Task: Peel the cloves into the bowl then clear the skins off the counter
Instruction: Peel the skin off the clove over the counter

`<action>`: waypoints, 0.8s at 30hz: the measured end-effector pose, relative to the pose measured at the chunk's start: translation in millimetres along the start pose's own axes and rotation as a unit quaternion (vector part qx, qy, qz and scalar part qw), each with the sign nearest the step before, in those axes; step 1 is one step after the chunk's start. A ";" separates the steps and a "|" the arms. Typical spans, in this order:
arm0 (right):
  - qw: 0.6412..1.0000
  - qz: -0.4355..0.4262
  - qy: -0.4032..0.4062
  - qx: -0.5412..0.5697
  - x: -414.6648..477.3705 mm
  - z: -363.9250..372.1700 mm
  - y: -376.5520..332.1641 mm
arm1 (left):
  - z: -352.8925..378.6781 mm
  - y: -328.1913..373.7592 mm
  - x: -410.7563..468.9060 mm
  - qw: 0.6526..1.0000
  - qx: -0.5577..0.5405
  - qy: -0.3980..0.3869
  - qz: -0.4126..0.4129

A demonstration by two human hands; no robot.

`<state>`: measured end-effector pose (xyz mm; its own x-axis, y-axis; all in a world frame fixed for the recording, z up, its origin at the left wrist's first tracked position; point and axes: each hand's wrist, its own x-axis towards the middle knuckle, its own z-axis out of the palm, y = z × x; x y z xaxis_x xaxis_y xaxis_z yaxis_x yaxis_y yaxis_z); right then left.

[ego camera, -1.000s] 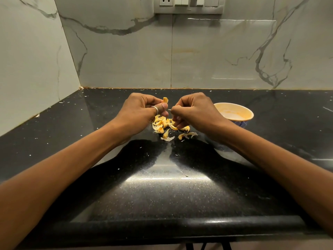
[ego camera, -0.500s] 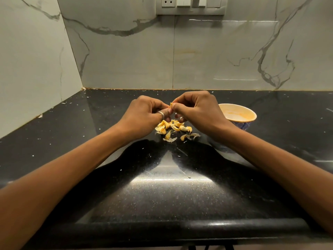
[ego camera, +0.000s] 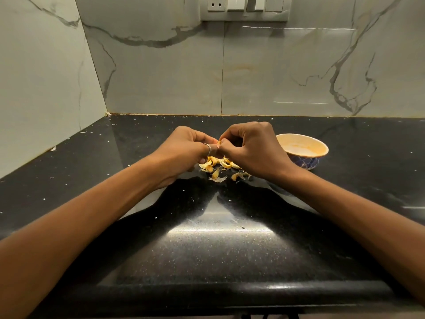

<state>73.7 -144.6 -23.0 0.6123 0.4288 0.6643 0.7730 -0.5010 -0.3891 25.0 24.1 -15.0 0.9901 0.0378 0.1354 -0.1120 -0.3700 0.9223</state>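
- Counter [ego camera: 218, 249]: black speckled stone, glossy, with a rounded front edge. A bright band of reflected light lies near the front, and small white flecks are scattered over the whole top.
- Back wall [ego camera: 161, 77]: pale marble-look tiles with grey veins, meeting the counter along its rear edge.
- Left wall [ego camera: 34, 88]: the same tile, forming the rear left corner.
- Switch plate [ego camera: 243, 8]: set high on the back wall, with one socket and several rockers.
- Bowl [ego camera: 305, 161]: cream inside, blue-patterned outside. It stands upright right of the counter's middle, just beside the right wrist and partly hidden by it.
- Garlic skins [ego camera: 218, 166]: a loose heap of yellow-white curls on the counter's middle, below and between the two hands.
- Left hand [ego camera: 184, 148]: raised above the heap with its fingers curled inward, its grip narrow and pinching the clove. A ring [ego camera: 207, 148] sits on one digit.
- Right hand [ego camera: 255, 148]: knuckles up and fingers curled, its grip pinching the same clove from the other side.
- Clove [ego camera: 219, 142]: only a small yellow sliver shows between the meeting fingertips, held above the counter.
- Forearms: both bare, reaching in from the front corners.
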 end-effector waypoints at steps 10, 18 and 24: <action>0.994 -0.052 0.014 -0.100 2.2 6.6 -4.6 | 0.9 6.9 -2.6 1.000 0.007 0.025 -0.008; 0.993 -0.063 0.013 -0.096 1.5 5.1 -1.1 | 4.2 6.1 -4.4 0.999 0.001 0.034 0.000; 0.997 -0.044 0.024 -0.064 1.3 2.5 -3.1 | 3.2 6.2 -5.4 1.000 -0.014 0.022 0.009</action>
<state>72.5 -140.6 -22.5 0.5325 0.4405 0.7228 0.7941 -0.5557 -0.2463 19.2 18.6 -11.1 0.9833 0.0725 0.1667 -0.1322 -0.3439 0.9296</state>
